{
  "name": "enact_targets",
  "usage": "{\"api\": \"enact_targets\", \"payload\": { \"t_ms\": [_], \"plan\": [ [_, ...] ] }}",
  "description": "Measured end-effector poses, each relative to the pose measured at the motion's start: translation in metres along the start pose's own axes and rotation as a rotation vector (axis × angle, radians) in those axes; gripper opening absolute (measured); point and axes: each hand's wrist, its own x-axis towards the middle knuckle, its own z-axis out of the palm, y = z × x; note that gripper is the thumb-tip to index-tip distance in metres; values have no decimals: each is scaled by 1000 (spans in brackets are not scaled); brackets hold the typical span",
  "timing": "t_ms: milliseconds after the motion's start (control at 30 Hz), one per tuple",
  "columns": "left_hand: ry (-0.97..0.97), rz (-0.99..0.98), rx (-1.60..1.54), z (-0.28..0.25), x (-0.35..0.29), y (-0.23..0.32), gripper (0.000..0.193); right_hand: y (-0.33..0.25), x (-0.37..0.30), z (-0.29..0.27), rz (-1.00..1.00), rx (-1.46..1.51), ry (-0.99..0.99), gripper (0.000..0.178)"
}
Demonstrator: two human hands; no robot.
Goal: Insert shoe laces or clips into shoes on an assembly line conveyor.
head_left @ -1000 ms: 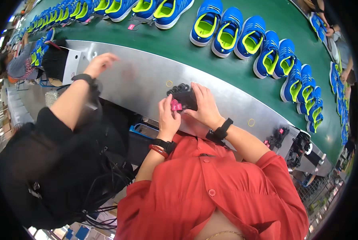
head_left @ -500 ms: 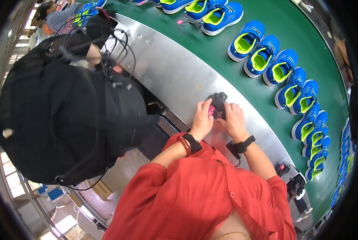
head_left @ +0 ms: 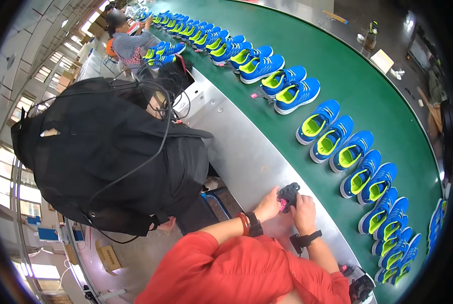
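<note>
Both my hands are at a small bundle of black looped cords or tags (head_left: 289,191) with a pink piece (head_left: 283,204) at its near side; its exact kind is unclear. My left hand (head_left: 268,204) grips it from the left, fingers bent against the pink piece. On the other side, my right hand (head_left: 304,214) pinches the bundle's right edge with thumb and fingers. The bundle is just over the metal ledge (head_left: 246,152), beside the green conveyor belt (head_left: 307,55). Part of it is hidden by my fingers.
Blue sneakers (head_left: 338,137) with lime linings line the belt. At left, close by, sits a person in black (head_left: 110,152) with cables on top. Farther off is another person (head_left: 130,43) by more sneakers. More black bundles (head_left: 360,288) lie near my right elbow.
The view has tipped up, so hands, ledge and sneakers appear lower and more of the belt shows. Both hands stay on the bundle. The person in black has shifted posture slightly.
</note>
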Motion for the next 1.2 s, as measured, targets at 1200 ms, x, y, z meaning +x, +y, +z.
{"api": "enact_targets", "payload": {
  "t_ms": [1200],
  "plan": [
    [-614,950,677,-187,261,192,40,-43,78,-160,731,1410,130,39]
  ]
}}
